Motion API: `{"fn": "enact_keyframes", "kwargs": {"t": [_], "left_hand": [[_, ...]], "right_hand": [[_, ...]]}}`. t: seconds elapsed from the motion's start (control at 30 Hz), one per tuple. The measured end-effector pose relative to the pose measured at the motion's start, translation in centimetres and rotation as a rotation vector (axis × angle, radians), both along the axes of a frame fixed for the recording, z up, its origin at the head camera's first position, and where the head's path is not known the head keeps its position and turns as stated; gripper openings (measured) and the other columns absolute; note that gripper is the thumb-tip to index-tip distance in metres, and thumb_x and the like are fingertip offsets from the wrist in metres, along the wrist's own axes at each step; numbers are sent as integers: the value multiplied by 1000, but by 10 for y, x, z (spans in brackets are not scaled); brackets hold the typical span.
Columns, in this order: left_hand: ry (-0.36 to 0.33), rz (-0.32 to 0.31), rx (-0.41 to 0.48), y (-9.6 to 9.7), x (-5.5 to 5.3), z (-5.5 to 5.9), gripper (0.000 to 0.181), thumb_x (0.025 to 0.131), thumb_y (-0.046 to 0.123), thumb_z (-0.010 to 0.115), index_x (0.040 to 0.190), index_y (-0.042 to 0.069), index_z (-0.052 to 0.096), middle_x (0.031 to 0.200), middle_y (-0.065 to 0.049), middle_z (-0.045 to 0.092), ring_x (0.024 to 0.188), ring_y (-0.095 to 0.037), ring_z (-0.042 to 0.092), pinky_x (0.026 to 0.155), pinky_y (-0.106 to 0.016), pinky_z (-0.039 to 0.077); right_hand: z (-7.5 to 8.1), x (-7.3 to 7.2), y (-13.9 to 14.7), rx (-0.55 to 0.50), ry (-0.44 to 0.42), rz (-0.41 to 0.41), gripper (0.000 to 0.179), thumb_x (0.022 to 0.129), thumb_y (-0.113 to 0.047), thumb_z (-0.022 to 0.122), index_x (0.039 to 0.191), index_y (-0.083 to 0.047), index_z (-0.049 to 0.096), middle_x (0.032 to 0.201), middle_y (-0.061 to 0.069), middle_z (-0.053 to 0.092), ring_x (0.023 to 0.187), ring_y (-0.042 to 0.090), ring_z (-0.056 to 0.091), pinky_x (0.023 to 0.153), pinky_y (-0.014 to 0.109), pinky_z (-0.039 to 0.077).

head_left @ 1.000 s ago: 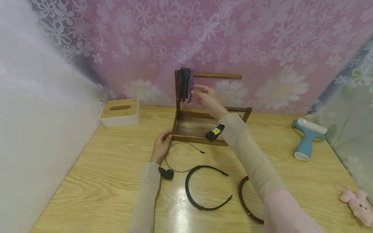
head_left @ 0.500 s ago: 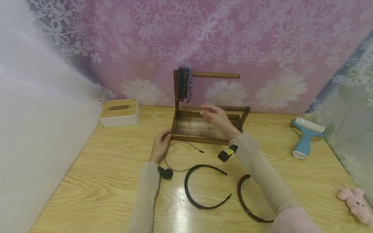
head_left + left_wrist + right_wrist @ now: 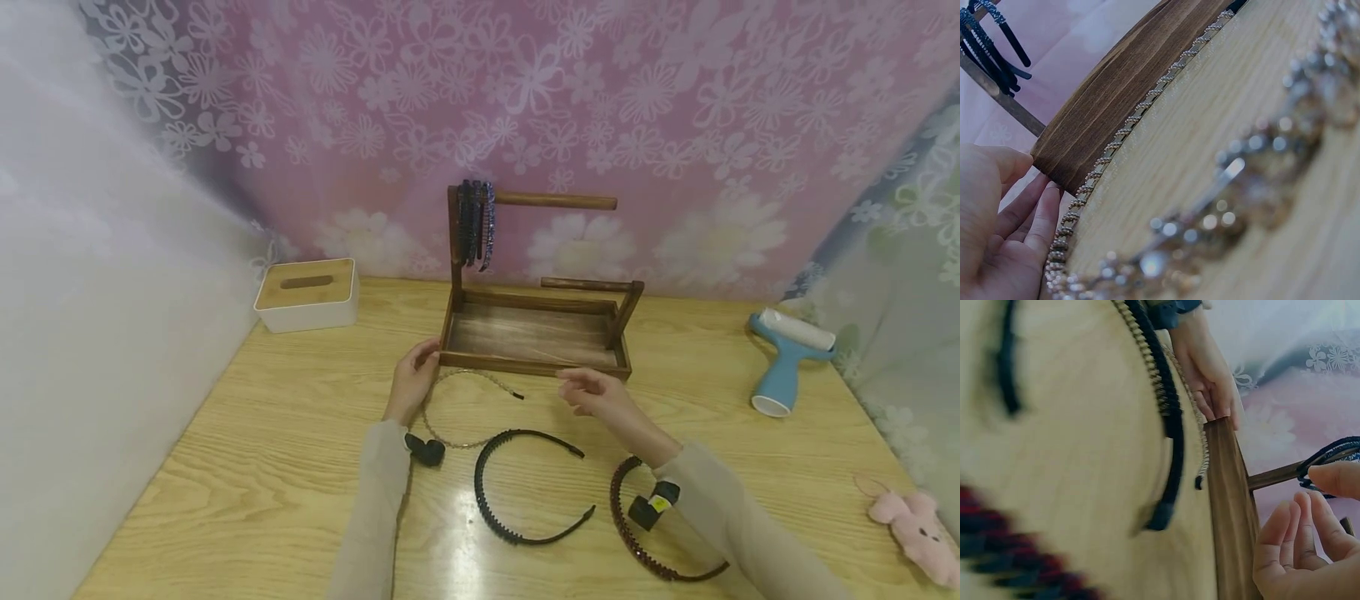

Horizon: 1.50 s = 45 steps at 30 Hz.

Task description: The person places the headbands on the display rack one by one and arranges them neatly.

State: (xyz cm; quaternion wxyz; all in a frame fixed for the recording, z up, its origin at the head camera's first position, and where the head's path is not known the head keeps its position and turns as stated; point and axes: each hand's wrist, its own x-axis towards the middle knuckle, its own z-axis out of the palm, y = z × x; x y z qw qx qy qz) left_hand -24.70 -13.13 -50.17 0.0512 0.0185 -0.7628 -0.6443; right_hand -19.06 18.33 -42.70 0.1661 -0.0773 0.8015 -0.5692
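My left hand (image 3: pixel 415 379) grips the front left corner of a dark wooden headband stand (image 3: pixel 495 362), thumb and fingers on either side of that corner in the left wrist view. Above the table, just in front of the stand's tray, my right hand (image 3: pixel 600 404) hovers with loosely bent fingers and holds nothing. Several dark and blue glittery headbands (image 3: pixel 480 225) hang at the left end of the stand's upper bar. On the table lie a thin beaded headband (image 3: pixel 465 446) beside my left hand, a black toothed headband (image 3: pixel 483 492) and a dark red one (image 3: pixel 633 550) under my right wrist.
A white tissue box (image 3: pixel 307 315) with a wooden lid stands at the back left. At the right are a blue-handled lint roller (image 3: pixel 783 371) and a pink plush toy (image 3: pixel 915 533). A flowered curtain (image 3: pixel 675 125) hangs behind the table.
My right hand has drawn away from the hanging headbands, down and to the right, to the front of the stand. The left hand stays at the stand's corner.
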Motion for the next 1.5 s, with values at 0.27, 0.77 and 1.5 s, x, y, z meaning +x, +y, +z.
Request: {"fn": "enact_keyframes", "kwargs": {"t": [0.27, 0.77, 1.5], "left_hand": [[8, 5, -9, 1, -1, 0, 34, 101, 15, 53, 133, 8, 59, 132, -13, 60, 111, -22, 56, 86, -23, 44], [0, 9, -12, 1, 2, 3, 36, 101, 14, 52, 136, 6, 57, 135, -17, 58, 116, -28, 56, 84, -22, 42], [-4, 1, -21, 2, 7, 13, 35, 101, 10, 51, 135, 4, 57, 135, -19, 58, 117, -31, 56, 88, -25, 43]], "right_hand": [[-7, 44, 29, 25, -26, 16, 47, 100, -20, 55, 139, 5, 46, 112, 11, 61, 99, 9, 59, 84, 31, 51], [-26, 106, 68, 59, -92, 181, 47, 97, -17, 59, 132, 13, 46, 105, 7, 62, 90, 0, 59, 79, 19, 50], [-11, 128, 66, 359, 11, 279, 48, 84, -8, 72, 123, 10, 53, 88, 3, 56, 68, 0, 46, 58, 19, 42]]}}
